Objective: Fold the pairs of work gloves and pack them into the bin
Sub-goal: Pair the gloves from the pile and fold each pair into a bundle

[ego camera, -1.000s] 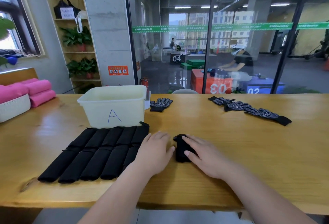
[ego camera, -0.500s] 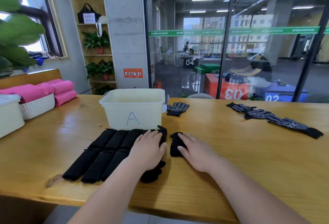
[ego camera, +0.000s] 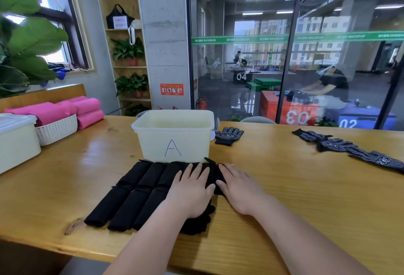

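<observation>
Several folded black glove bundles point(ego camera: 131, 196) lie in rows on the wooden table in front of a cream bin point(ego camera: 175, 135) marked "A". My left hand point(ego camera: 190, 189) lies flat, fingers straight, on the right end of the rows. My right hand point(ego camera: 238, 187) rests flat beside it, pressing a folded black pair point(ego camera: 215, 175) against the rows; that pair is mostly hidden between the hands. One unfolded dotted glove pair point(ego camera: 228, 136) lies right of the bin. More unfolded gloves point(ego camera: 349, 148) lie at the far right.
A white lidded box point(ego camera: 15, 139) and a white basket point(ego camera: 56, 128) with pink rolls point(ego camera: 87, 111) stand at the left. A big green plant point(ego camera: 24, 41) overhangs the left edge. A glass wall runs behind the table point(ego camera: 306, 198).
Both hands slid left and away from me, pushing the folded pair up against the rows. The left hand moved onto the bundles. The camera view shifted left.
</observation>
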A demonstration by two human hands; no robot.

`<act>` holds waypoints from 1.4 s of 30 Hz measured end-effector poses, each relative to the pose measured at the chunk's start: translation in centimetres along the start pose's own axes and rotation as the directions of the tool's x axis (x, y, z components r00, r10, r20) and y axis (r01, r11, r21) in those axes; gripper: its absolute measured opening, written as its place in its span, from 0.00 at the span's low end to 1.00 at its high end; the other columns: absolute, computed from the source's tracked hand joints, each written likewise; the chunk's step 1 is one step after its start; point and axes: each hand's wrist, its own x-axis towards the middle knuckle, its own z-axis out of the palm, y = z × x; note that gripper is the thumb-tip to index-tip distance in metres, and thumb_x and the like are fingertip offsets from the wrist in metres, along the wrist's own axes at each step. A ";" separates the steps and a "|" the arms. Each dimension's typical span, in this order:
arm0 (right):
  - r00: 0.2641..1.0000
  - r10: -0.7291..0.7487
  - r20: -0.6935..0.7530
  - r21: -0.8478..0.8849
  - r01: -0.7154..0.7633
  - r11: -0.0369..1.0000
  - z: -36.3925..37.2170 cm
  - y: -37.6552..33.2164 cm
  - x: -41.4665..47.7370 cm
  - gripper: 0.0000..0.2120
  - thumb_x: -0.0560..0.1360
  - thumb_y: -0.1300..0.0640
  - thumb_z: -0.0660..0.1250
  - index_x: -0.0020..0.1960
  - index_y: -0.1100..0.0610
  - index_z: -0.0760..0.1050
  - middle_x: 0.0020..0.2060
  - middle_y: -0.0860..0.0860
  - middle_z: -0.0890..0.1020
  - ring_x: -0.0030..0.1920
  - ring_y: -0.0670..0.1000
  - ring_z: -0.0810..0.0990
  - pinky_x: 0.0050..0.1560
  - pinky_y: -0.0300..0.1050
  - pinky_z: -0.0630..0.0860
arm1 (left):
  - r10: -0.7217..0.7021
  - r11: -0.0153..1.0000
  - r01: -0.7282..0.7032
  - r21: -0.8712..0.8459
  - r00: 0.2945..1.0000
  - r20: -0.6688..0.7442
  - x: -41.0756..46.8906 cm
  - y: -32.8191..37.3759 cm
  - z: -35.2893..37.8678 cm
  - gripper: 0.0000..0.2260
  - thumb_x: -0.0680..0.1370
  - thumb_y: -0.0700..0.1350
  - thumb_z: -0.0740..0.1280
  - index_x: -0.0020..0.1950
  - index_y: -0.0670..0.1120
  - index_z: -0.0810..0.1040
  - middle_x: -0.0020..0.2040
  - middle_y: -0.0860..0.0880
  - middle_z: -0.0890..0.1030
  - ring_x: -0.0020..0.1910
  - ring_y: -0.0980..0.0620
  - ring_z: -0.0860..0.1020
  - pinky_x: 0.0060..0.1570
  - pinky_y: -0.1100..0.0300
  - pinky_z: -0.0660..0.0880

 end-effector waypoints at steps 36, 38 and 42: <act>0.962 0.269 -0.055 0.011 -0.269 0.963 -4.7 16.8 -3.9 0.37 0.82 0.28 0.42 0.86 0.44 0.47 0.86 0.46 0.49 0.85 0.51 0.45 0.84 0.57 0.50 | 0.110 0.990 -0.117 0.079 0.990 0.086 9.3 12.1 -1.3 0.34 0.85 0.67 0.48 0.87 0.51 0.50 0.87 0.47 0.49 0.86 0.46 0.46 0.83 0.41 0.47; 0.960 0.275 -0.058 -0.021 -0.276 0.961 -4.6 18.2 -2.6 0.38 0.81 0.27 0.41 0.86 0.44 0.48 0.86 0.46 0.48 0.85 0.51 0.45 0.84 0.58 0.49 | 0.092 0.990 -0.104 0.099 0.989 0.117 11.0 12.3 -1.2 0.35 0.85 0.68 0.48 0.87 0.51 0.49 0.87 0.46 0.47 0.86 0.45 0.45 0.83 0.40 0.47; 0.952 0.300 -0.057 -0.027 -0.302 0.953 -3.6 19.9 -0.8 0.40 0.79 0.25 0.39 0.86 0.43 0.48 0.86 0.46 0.49 0.85 0.50 0.46 0.84 0.58 0.48 | 0.040 0.988 -0.062 0.138 0.987 0.157 14.4 12.2 -1.5 0.37 0.84 0.69 0.48 0.87 0.50 0.47 0.87 0.44 0.45 0.86 0.42 0.44 0.83 0.39 0.47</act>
